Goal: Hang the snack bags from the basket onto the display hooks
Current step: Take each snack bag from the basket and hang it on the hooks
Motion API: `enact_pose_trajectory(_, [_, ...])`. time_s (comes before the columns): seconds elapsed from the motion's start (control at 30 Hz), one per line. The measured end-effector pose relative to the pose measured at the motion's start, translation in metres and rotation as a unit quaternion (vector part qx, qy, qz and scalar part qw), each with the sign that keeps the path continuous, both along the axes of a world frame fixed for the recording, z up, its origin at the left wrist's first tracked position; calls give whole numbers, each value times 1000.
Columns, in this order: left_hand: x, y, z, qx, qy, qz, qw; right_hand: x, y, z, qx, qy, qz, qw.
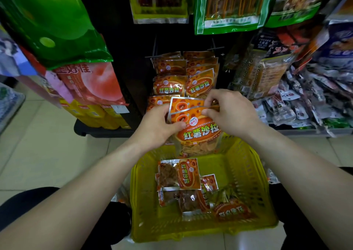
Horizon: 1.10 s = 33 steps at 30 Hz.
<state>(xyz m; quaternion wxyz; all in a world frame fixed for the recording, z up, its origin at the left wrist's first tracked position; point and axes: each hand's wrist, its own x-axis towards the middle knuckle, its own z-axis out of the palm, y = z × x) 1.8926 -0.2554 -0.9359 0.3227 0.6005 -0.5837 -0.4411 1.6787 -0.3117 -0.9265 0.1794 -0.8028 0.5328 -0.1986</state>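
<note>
Pale floor tiles point(47, 135) run up to a dark display rack point(131, 62) that fills the view ahead. Big green bags point(51, 20) and peach-printed packs point(91, 81) crowd it on the left, and heaped small packets point(315, 100) crowd it on the right. That leaves a narrow lane in the middle, where the display hooks point(214, 46) jut out above rows of hanging orange bags point(172, 86). A strip of bare black panel shows just left of those rows.

Low between my knees sits the yellow basket point(254, 173), and loose snack bags point(179, 175) lie flat on its floor. Both forearms reach forward over it, and my hands meet above its far rim.

My left hand point(158, 127) grips the left edge of the held bags point(198, 133), with the thumb laid across the printed front. My right hand point(227, 112) pinches the top seal between thumb and forefinger, and its other fingers are curled. I seem to hold two bags, one stacked behind the other, though the overlap makes that hard to tell. Their tops sit just below and in front of the lowest hanging row.
</note>
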Motion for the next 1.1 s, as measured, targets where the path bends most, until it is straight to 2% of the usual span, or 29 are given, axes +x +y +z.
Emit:
enact_pose_trajectory(0.17, [0,-2,-1,-28,-30,37,998,1,-1,0,11,-21,-2,1000])
enact_pose_trajectory(0.47, [-2,-1,2,-11,14,48,999,-3,-1,4,22,-40,-18,999])
enact_pose_trajectory(0.67, [-4,1,4,-12,-4,46,999,-5,-1,7,-14,20,0,1000])
enact_pose_trajectory(0.87, [-5,1,4,-1,-14,60,998,-7,-2,9,48,6,19,999])
enact_pose_trajectory(1.1, [-5,-2,3,-6,-40,64,997,-7,-2,8,72,-16,19,997])
